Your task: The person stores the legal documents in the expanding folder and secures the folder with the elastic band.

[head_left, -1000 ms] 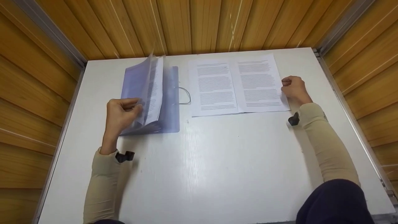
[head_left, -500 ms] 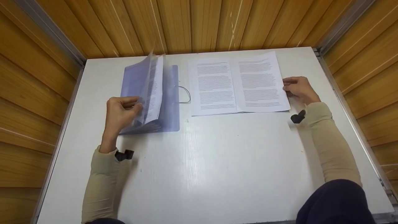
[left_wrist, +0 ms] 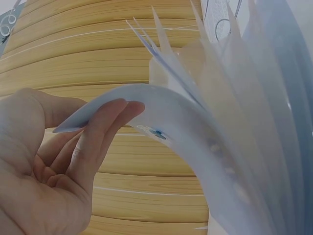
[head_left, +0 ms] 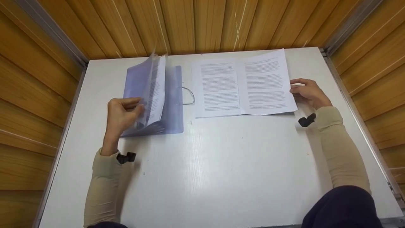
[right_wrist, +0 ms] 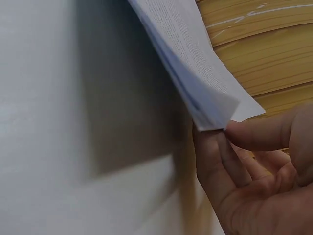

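Toward the left of the table lies a blue translucent display book (head_left: 174, 104), with its clear sleeves and printed sheets fanned upward. My left hand (head_left: 121, 114) pinches a few of its leaves; in the left wrist view a bent clear sleeve (left_wrist: 181, 122) curves away from the thumb and fingers. To the right, an open printed booklet (head_left: 221, 85) lies with its right side lifted off the table. Its outer edge is pinched between thumb and fingers of my right hand (head_left: 310, 91). The right wrist view shows several layered pages (right_wrist: 183, 63) in that grip.
A thin cord loop (head_left: 189, 96) sticks out from the display book's right side toward the booklet. Wooden slat walls (head_left: 208, 25) border the white table (head_left: 221, 177) at the back and sides. Small looped handles (left_wrist: 7, 24) show in the left wrist view's upper corner.
My right hand has shifted slightly right, and the booklet's right-hand pages have risen and spread outward with it. My left hand and the display book have stayed nearly still.
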Tool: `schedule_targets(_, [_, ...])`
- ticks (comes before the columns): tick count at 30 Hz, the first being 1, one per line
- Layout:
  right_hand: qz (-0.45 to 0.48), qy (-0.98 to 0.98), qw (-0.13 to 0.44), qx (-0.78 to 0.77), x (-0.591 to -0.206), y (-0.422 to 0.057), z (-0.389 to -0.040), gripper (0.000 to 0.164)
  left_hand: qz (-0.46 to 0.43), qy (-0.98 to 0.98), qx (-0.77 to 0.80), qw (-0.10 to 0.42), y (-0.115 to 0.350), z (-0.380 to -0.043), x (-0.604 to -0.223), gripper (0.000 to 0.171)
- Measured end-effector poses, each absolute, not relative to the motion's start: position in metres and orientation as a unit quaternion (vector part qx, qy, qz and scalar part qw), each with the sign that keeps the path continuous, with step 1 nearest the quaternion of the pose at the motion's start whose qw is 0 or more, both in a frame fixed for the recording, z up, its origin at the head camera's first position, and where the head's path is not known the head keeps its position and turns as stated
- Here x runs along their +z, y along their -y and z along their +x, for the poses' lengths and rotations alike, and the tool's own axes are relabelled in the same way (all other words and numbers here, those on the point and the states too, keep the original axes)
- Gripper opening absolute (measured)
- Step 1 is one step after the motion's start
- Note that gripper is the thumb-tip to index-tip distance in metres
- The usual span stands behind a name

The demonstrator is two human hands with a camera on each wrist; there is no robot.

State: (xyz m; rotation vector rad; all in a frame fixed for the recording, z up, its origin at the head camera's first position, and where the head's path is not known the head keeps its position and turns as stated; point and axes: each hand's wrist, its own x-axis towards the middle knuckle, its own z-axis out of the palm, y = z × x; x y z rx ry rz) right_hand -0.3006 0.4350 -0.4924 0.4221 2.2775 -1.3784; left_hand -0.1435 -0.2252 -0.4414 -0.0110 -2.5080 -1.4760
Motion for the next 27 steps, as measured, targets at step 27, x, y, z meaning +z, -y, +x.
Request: schedule_targets(27, [0.14,-0.724,0.22,-0.638,-0.478,-0.429,-0.284,0.053,0.003,0.852,-0.511,0.115,0.228,-0.142,-0.438,0.023])
